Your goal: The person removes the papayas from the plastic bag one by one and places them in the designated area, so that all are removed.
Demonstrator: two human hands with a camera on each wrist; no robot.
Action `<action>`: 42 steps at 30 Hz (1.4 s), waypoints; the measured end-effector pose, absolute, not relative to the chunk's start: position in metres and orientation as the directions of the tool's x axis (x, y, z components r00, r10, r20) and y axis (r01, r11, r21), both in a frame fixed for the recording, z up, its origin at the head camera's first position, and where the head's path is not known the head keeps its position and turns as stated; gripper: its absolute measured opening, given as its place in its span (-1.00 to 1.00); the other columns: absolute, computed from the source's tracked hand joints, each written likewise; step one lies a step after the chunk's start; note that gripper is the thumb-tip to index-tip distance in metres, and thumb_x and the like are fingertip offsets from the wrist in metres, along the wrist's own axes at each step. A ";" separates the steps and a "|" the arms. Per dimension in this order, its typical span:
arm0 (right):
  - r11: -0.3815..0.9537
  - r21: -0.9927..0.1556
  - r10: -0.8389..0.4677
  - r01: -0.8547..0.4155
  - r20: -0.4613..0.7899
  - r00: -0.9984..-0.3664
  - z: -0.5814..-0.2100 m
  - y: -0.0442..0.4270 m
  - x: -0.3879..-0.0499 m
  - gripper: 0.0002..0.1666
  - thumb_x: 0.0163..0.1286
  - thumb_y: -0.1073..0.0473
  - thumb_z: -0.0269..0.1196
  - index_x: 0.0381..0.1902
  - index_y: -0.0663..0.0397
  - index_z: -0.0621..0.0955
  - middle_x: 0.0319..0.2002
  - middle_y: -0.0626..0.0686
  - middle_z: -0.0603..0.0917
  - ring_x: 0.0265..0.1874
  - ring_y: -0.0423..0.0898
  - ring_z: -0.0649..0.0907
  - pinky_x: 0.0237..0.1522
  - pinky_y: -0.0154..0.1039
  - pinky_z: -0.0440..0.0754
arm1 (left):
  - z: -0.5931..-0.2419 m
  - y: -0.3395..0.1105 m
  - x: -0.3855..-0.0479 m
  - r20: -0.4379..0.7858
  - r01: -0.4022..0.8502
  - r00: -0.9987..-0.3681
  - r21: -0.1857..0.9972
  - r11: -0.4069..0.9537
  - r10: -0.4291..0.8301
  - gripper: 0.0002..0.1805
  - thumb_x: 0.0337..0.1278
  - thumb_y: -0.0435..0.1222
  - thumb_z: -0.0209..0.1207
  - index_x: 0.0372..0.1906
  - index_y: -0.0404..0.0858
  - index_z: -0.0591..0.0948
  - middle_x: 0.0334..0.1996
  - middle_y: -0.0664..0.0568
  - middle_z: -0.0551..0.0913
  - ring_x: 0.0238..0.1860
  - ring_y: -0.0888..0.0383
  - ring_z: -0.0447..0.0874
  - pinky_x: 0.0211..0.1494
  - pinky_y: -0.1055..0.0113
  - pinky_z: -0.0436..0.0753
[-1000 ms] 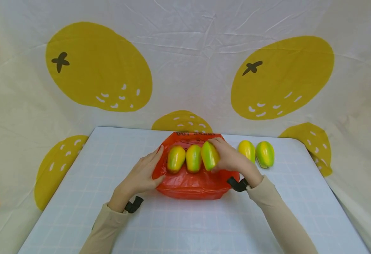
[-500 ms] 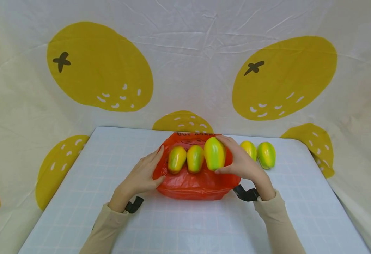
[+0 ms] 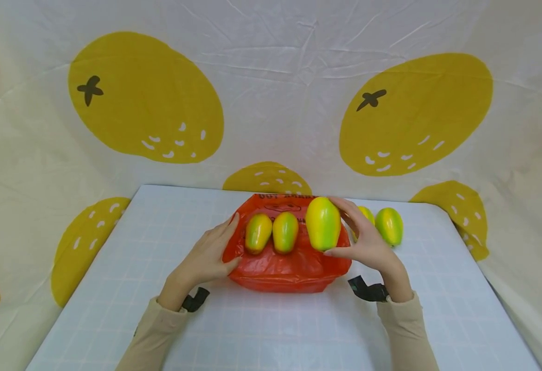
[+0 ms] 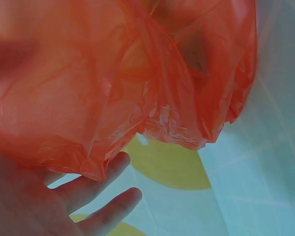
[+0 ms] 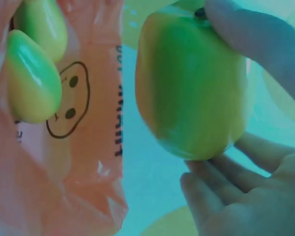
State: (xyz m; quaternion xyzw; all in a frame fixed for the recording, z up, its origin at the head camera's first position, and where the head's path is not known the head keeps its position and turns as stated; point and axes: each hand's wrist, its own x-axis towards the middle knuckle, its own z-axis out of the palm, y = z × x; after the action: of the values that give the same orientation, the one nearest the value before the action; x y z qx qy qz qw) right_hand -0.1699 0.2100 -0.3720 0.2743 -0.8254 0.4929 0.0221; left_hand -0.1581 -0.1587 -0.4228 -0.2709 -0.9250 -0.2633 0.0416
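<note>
A red plastic bag [image 3: 271, 270] with black print lies on the table, two yellow-green fruits [image 3: 285, 232] [image 3: 258, 233] side by side on it or in its mouth. They look like mangoes or small papayas. My right hand [image 3: 368, 245] holds a similar fruit [image 3: 323, 224] between thumb and fingers, raised over the bag's right part. In the right wrist view, this fruit [image 5: 191, 93] shows a dark stem spot. My left hand [image 3: 210, 252] rests at the bag's left side, thumb and fingers spread; in the left wrist view its fingers [image 4: 113, 211] lie fairly straight beneath the bag [image 4: 113, 88].
Two more such fruits stand at the right, the left one [image 3: 367, 214] partly hidden behind my right hand, the other fruit [image 3: 389, 226] in full view. The pale checked table [image 3: 271, 330] ends at a cloth backdrop [image 3: 280, 103] printed with large yellow fruits.
My right hand has lifted the third fruit away from beside the other two, moving it rightward and toward the camera. My left hand has stayed at the bag.
</note>
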 end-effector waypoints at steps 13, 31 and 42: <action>0.265 -0.787 -0.402 -0.557 0.435 -0.806 -0.369 0.243 -0.166 0.30 -0.25 0.63 0.52 0.50 0.18 0.23 0.43 0.15 0.27 0.37 -0.04 0.30 0.29 -0.37 0.38 | -0.423 -0.159 -0.159 0.223 0.523 -0.850 0.453 0.722 0.476 0.03 0.04 -0.14 0.28 0.55 -0.40 0.04 0.52 -0.26 0.12 0.45 -0.20 0.20 0.41 -0.19 0.25; 0.107 -0.765 -0.282 -0.635 0.589 -0.757 -0.369 0.308 -0.157 0.29 -0.32 0.79 0.43 0.45 0.48 0.18 0.43 0.37 0.21 0.42 0.06 0.24 0.32 -0.37 0.34 | -0.422 -0.159 -0.158 0.218 0.517 -0.854 0.455 0.725 0.472 0.03 0.03 -0.15 0.28 0.55 -0.40 0.04 0.51 -0.26 0.13 0.45 -0.20 0.21 0.40 -0.19 0.26; 0.063 -0.824 -0.149 -0.563 0.550 -0.822 -0.371 0.343 -0.148 0.23 -0.23 0.88 0.29 0.48 0.43 0.17 0.43 0.34 0.21 0.42 0.07 0.20 0.29 -0.40 0.37 | -0.422 -0.159 -0.158 0.229 0.526 -0.849 0.454 0.719 0.476 0.02 0.04 -0.15 0.27 0.54 -0.41 0.05 0.51 -0.26 0.13 0.44 -0.21 0.21 0.40 -0.20 0.25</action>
State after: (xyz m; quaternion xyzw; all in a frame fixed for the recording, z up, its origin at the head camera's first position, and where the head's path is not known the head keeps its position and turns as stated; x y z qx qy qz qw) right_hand -0.1476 0.3427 -0.3710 0.2503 -0.7108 0.6370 0.1623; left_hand -0.1584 -0.1592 -0.4221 -0.2703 -0.9260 -0.2593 0.0481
